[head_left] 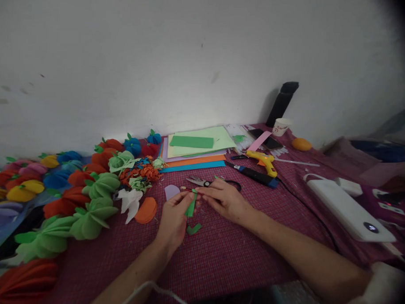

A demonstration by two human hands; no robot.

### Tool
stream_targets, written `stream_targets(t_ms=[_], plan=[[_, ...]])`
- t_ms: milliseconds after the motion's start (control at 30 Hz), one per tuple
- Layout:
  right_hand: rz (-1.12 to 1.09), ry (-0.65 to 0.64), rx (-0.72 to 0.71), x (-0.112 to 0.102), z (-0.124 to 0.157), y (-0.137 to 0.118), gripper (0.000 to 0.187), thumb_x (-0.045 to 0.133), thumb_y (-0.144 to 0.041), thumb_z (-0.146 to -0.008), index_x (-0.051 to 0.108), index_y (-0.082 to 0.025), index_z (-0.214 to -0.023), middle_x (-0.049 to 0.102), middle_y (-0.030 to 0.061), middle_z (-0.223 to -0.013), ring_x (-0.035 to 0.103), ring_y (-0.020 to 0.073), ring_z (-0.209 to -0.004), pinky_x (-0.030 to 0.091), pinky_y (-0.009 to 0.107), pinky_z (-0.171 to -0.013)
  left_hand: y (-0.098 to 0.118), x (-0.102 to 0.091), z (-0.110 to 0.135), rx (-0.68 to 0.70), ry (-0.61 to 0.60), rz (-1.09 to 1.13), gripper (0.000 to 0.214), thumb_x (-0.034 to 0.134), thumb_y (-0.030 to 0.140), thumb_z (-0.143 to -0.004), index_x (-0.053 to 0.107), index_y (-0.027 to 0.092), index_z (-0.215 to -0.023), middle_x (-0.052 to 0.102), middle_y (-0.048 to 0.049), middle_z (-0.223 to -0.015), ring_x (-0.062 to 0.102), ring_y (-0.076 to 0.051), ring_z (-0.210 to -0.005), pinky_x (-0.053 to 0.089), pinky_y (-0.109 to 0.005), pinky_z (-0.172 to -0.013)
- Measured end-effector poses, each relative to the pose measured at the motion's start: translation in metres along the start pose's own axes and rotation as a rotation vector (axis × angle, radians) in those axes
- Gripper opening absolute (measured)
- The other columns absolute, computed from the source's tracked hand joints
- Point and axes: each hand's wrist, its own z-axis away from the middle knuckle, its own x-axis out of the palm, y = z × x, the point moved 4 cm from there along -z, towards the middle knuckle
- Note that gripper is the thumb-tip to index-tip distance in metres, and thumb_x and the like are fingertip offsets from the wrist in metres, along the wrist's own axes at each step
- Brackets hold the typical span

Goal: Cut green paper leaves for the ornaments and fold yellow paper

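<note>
Two hands meet above a checked cloth [218, 263]. The left hand [174, 215] pinches a green strip [191, 208] hanging downward; the right hand [225, 199] grips what looks like a thin stick [186, 189] at the strip's top, though fingers partly hide it. Scissors [197, 181] lie just beyond; paper pumpkins [100, 185] crowd the left.
</note>
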Motion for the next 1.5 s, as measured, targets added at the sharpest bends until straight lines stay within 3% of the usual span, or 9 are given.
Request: stream_targets(t_ms=[400,667,833,1033,1500], plan=[[0.025,0.005,-0.054,-0.001,0.001,-0.001,0.029,0.045,-0.019,-0.087,0.056,-0.022,-0.113,0.058,0.004,-0.08,0.049,0.0141,-0.075,0.042,0.028,-0.067,-0.002,-0.006,-0.003,0.124,-0.008,-0.132,0.02,0.068,0.033,-0.065,0.066,0.014,-0.071,0.063,-0.0018,-0.067,0.054,-0.009,-0.06,0.042,-0.021,-0.059],[-0.113,-0.047,0.106,0.002,0.002,0.0,0.032,0.043,-0.026,-0.088,0.052,-0.023,-0.119,0.062,0.0054,-0.095,0.056,0.0144,-0.083,0.046,0.028,-0.073,-0.003,-0.005,-0.001,0.174,0.0,-0.199,0.019,0.065,0.033,-0.068,0.066,0.015,-0.074,0.061,0.0003,-0.065,0.052,-0.01,-0.061,0.041,-0.021,-0.06],[-0.255,-0.019,0.193,-0.002,-0.001,0.0,0.025,0.046,-0.027,-0.087,0.061,-0.021,-0.107,0.066,0.0036,-0.091,0.059,0.0133,-0.082,0.046,0.026,-0.072,-0.001,-0.003,0.001,0.24,-0.025,-0.35,0.019,0.062,0.033,-0.071,0.067,0.015,-0.075,0.06,0.0005,-0.066,0.05,-0.01,-0.062,0.039,-0.021,-0.059],[-0.28,0.014,0.251,-0.002,-0.001,0.001,0.018,0.051,-0.023,-0.083,0.067,-0.019,-0.093,0.067,0.0031,-0.079,0.06,0.0124,-0.072,0.045,0.024,-0.064,-0.005,-0.003,0.001,0.203,-0.049,-0.402,0.021,0.061,0.036,-0.071,0.067,0.015,-0.073,0.061,-0.0009,-0.068,0.05,-0.011,-0.063,0.039,-0.021,-0.059],[-0.122,0.046,0.207,0.005,0.002,-0.002,0.015,0.051,-0.016,-0.082,0.064,-0.018,-0.091,0.063,0.0034,-0.079,0.057,0.0127,-0.074,0.045,0.024,-0.068,-0.013,-0.003,-0.001,0.029,-0.037,-0.28,0.023,0.064,0.036,-0.069,0.066,0.013,-0.072,0.062,-0.0024,-0.067,0.052,-0.01,-0.06,0.039,-0.019,-0.054]])
